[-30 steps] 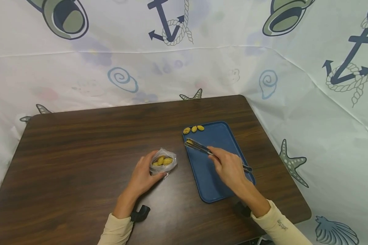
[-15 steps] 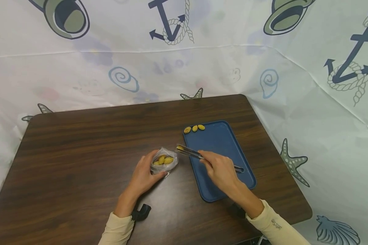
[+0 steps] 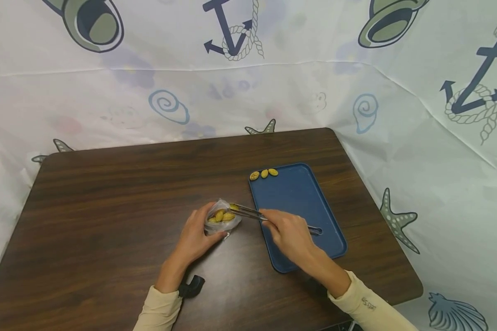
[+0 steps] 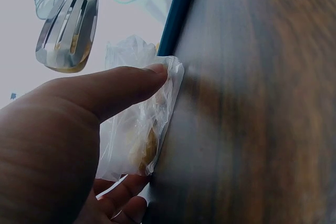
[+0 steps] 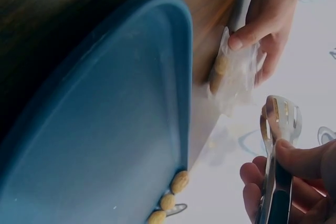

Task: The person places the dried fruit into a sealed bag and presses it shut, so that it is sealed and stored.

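My left hand point(image 3: 199, 236) holds a clear plastic bag point(image 3: 222, 227) upright on the table, thumb and fingers around its sides. Several yellow-brown oval pieces, like nuts in the shell point(image 3: 219, 216), show in its mouth. My right hand point(image 3: 289, 234) grips metal slotted tongs point(image 3: 248, 212), whose tips are at the bag's right rim. Between the tong tips is a yellowish piece point(image 4: 74, 43), partly hidden by the slotted metal. In the left wrist view the tongs hang above the bag. Three similar nuts point(image 3: 264, 173) lie in a row at the blue tray's far left corner.
The blue tray point(image 3: 302, 197) lies on the right part of the dark wood table point(image 3: 120, 220), under my right hand. A white cloth with sea prints point(image 3: 298, 96) hangs behind and to the right of the table.
My right hand has moved left with the tongs, from above the tray's left edge to the bag's rim. My left hand and the bag stay in place.
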{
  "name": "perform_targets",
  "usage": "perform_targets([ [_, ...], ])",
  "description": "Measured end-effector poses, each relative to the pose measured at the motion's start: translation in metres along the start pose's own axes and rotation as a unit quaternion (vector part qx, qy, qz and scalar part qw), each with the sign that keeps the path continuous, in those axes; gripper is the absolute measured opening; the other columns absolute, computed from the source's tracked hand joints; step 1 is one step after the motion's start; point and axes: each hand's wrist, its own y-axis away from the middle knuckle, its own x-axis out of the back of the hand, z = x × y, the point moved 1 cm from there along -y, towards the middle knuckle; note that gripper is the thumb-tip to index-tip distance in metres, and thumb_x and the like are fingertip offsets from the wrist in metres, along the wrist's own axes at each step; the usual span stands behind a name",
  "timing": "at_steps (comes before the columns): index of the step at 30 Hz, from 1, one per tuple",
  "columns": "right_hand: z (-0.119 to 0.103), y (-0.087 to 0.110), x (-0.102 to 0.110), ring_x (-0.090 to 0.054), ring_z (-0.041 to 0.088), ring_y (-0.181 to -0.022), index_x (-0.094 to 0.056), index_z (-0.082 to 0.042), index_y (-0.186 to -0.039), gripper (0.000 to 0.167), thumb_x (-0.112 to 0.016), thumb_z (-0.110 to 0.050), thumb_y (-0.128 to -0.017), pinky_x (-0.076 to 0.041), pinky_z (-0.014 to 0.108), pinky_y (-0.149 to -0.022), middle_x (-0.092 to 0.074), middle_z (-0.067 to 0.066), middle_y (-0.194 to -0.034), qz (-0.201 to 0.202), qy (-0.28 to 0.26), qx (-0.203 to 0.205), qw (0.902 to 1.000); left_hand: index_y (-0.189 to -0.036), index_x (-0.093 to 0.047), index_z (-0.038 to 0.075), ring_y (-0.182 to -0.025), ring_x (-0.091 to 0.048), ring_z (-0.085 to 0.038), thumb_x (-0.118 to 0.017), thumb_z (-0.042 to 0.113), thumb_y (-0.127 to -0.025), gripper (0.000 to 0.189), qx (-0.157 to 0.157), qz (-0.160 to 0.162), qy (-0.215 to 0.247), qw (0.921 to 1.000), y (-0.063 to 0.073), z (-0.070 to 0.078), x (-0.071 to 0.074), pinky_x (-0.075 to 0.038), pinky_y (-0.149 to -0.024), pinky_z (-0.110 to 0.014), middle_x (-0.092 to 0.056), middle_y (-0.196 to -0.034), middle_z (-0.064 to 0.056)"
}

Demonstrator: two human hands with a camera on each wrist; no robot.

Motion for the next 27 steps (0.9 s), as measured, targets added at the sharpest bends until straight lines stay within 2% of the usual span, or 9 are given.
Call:
perform_targets([
  [8,-0.0046,-0.0027,-0.0047,-0.078,0.021,-0.095,-0.076,-0.012,-0.123,0.030,-0.077,-0.012,-0.092,-0.062,0.037,-0.073,-0.079,0.004,-0.115,0.001,-0.005,0.012,0.9999,-0.152,-0.046,0.019,-0.115,-0.057,-0.030,-0.091,0.031,-0.078,0.088,-0.001,0.004,-0.001,1.0000,0.0006,0.0004,-0.0008,-0.046,-0.094,-0.053,-0.063,-0.137,-0.010],
  [15,-0.0050,-0.0042,-0.0098,-0.078,0.020,-0.089,-0.076,-0.011,-0.122,0.030,-0.076,-0.012,-0.093,-0.061,0.035,-0.068,-0.079,0.005,-0.113,0.007,-0.010,0.022,0.9997,-0.153,-0.045,0.020,-0.116,-0.056,-0.030,-0.091,0.032,-0.078,0.088,0.002,0.002,0.000,1.0000,0.0006,0.0008,-0.0009,-0.046,-0.094,-0.054,-0.063,-0.137,-0.010],
  [21,-0.0068,-0.0057,-0.0100,-0.078,0.020,-0.091,-0.075,-0.012,-0.124,0.030,-0.075,-0.013,-0.094,-0.061,0.035,-0.069,-0.079,0.005,-0.115,0.004,-0.012,0.021,0.9997,-0.153,-0.045,0.020,-0.116,-0.056,-0.030,-0.091,0.032,-0.078,0.089,0.008,0.002,0.001,1.0000,0.0014,0.0008,-0.0007,-0.046,-0.094,-0.054,-0.063,-0.137,-0.009],
  [27,-0.0080,-0.0075,-0.0094,-0.072,0.024,-0.114,-0.065,-0.011,-0.138,0.044,-0.075,-0.022,-0.096,-0.060,0.041,-0.087,-0.072,0.006,-0.131,-0.040,-0.017,0.004,0.9991,-0.151,-0.046,0.019,-0.118,-0.057,-0.032,-0.092,0.031,-0.076,0.089,-0.004,0.013,-0.001,0.9999,0.0002,-0.0005,-0.0017,-0.047,-0.095,-0.055,-0.063,-0.138,-0.011],
])
